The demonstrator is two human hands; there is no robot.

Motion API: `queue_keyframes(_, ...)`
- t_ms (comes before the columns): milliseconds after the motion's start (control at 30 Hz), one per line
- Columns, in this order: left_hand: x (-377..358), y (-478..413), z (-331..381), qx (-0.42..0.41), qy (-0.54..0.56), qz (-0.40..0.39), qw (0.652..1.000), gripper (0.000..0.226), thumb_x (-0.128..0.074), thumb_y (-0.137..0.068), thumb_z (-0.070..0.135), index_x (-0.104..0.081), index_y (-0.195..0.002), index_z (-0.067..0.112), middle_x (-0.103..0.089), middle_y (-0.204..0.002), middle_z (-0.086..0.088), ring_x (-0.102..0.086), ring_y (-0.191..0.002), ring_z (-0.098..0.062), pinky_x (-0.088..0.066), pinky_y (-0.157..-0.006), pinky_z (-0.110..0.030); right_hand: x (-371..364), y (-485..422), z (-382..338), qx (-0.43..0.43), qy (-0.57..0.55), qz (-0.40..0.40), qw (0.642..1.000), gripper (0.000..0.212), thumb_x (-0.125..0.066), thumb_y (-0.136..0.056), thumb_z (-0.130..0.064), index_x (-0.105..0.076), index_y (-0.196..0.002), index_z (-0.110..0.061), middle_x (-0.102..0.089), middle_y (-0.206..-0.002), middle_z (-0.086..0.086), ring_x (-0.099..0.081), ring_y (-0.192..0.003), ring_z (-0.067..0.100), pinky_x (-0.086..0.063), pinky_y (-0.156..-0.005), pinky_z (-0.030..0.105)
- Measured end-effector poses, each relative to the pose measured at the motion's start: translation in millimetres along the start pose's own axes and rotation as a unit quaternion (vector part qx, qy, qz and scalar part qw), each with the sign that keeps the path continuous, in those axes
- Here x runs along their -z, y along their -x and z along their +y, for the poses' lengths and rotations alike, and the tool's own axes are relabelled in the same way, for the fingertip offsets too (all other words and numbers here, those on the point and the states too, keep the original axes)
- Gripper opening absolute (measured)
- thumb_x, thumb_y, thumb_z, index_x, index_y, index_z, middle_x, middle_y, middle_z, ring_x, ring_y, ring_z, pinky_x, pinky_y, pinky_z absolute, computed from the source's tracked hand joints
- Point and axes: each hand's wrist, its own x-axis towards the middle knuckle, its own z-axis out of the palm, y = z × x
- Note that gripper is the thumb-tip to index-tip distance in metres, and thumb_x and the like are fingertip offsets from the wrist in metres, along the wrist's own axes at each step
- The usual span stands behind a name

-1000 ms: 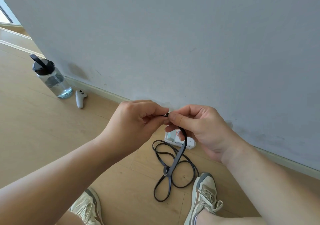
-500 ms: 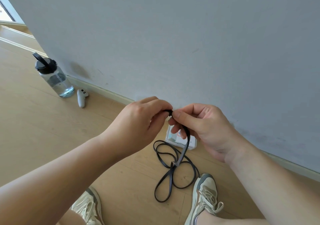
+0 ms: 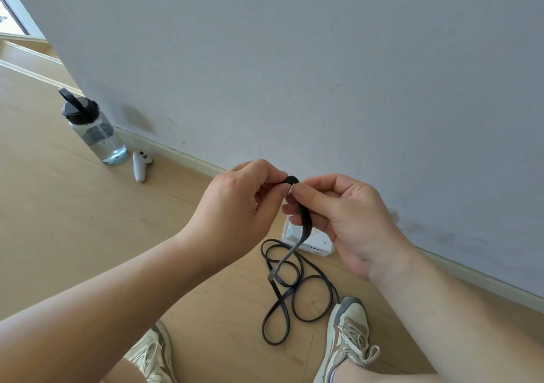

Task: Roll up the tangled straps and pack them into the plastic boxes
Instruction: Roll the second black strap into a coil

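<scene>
Strap [image 3: 304,223], black and flat: its upper end is up between both hands, and the rest drops to the wooden floor [image 3: 73,235], where it lies in loose crossed loops in front of the right shoe [image 3: 348,332]. The left hand [image 3: 235,215] pinches the strap's end with curled fingers. The right hand [image 3: 350,215] pinches it from the other side, thumb on top, with the band running down under its fingers. A water bottle [image 3: 94,129] stands by the wall, well apart. The plastic box [image 3: 316,240] sits against the skirting just behind the loops; I cannot tell whether it holds anything. A white controller [image 3: 139,164] lies beside the bottle. A second ago only a sliver of strap showed between the fingertips; now a small roll [image 3: 291,180] does, so rolling has likely just begun, with most of the length left.
</scene>
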Motion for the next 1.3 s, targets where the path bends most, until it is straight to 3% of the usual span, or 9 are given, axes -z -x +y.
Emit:
queue_keyframes(167, -1.0, -0.9, -1.5, 0.000, 0.004, 0.008, 1.000, 0.002, -0.072, -0.094, 0.012, -0.072, -0.096, 0.011, -0.071, -0.081, 0.006, -0.067, -0.072, -0.012, -0.057, -0.065, -0.038, 0.1, 0.5, -1.4, -0.015, -0.007, -0.025, 1.000, 0.012, -0.075, -0.085, -0.004, -0.077, -0.096, 0.003, -0.077, -0.093, 0.025, -0.075, -0.082, 0.036, -0.062, -0.070, 0.033)
queue_keyframes(333, 0.1, -1.6, 1.1, 0.015, 0.051, 0.007, 0.999, 0.003, -0.078, -0.090, 0.007, -0.078, -0.092, 0.009, -0.074, -0.079, 0.007, -0.068, -0.076, -0.009, -0.054, -0.068, -0.022, 2.9, -1.1, 0.1, 0.001, -0.002, -0.028, 1.000, 0.012, -0.071, -0.089, 0.001, -0.075, -0.099, 0.005, -0.076, -0.095, 0.026, -0.074, -0.086, 0.035, -0.060, -0.069, 0.032)
queue_keyframes(567, 0.3, 1.0, -1.8, -0.019, 0.052, -0.055, 0.997, 0.022, -0.071, -0.094, -0.001, -0.080, -0.109, 0.012, -0.078, -0.089, 0.006, -0.072, -0.084, -0.005, -0.058, -0.076, -0.023, 9.1, -6.1, 2.9, 0.035, 0.061, 0.005, 0.997, 0.007, -0.072, -0.090, 0.001, -0.075, -0.096, 0.004, -0.076, -0.089, 0.027, -0.070, -0.077, 0.035, -0.060, -0.076, 0.039)
queue_keyframes(800, 8.5, -5.0, -1.9, 0.024, 0.054, -0.043, 0.997, 0.007, -0.084, -0.085, 0.015, -0.078, -0.087, 0.017, -0.076, -0.077, 0.010, -0.072, -0.072, -0.010, -0.057, -0.067, -0.030, 7.3, -5.2, -2.4, 0.049, 0.093, -0.024, 0.994, 0.007, -0.072, -0.090, 0.003, -0.076, -0.093, -0.001, -0.077, -0.086, 0.025, -0.072, -0.079, 0.036, -0.061, -0.079, 0.044)
queue_keyframes(967, 12.3, -4.3, 0.3, 0.003, 0.083, -0.058, 0.995, 0.024, -0.079, -0.088, 0.004, -0.076, -0.110, 0.011, -0.076, -0.088, 0.008, -0.074, -0.083, -0.010, -0.060, -0.077, -0.027, 4.4, -1.6, -5.4, 0.068, 0.128, -0.058, 0.988, 0.012, -0.069, -0.093, 0.000, -0.078, -0.100, -0.004, -0.078, -0.087, 0.020, -0.074, -0.085, 0.036, -0.062, -0.081, 0.043)
queue_keyframes(1133, 10.7, -5.9, 2.2, -0.011, 0.056, -0.035, 0.998, 0.012, -0.077, -0.089, 0.003, -0.076, -0.099, 0.010, -0.074, -0.088, 0.004, -0.071, -0.082, -0.012, -0.057, -0.073, -0.029, 3.5, -2.5, -7.2, 0.055, 0.072, -0.032, 0.995, 0.014, -0.077, -0.084, -0.002, -0.079, -0.098, -0.002, -0.078, -0.088, 0.022, -0.074, -0.086, 0.045, -0.063, -0.081, 0.040)
queue_keyframes(1300, 11.4, -6.2, 7.6, -0.008, 0.055, -0.010, 0.998, 0.013, -0.080, -0.085, 0.001, -0.070, -0.087, 0.008, -0.069, -0.079, 0.006, -0.066, -0.076, -0.009, -0.053, -0.068, -0.018, 3.6, -4.6, -9.0, 0.022, 0.024, -0.058, 0.998, 0.019, -0.077, -0.085, -0.007, -0.076, -0.101, 0.003, -0.077, -0.092, 0.024, -0.072, -0.079, 0.031, -0.059, -0.080, 0.036)
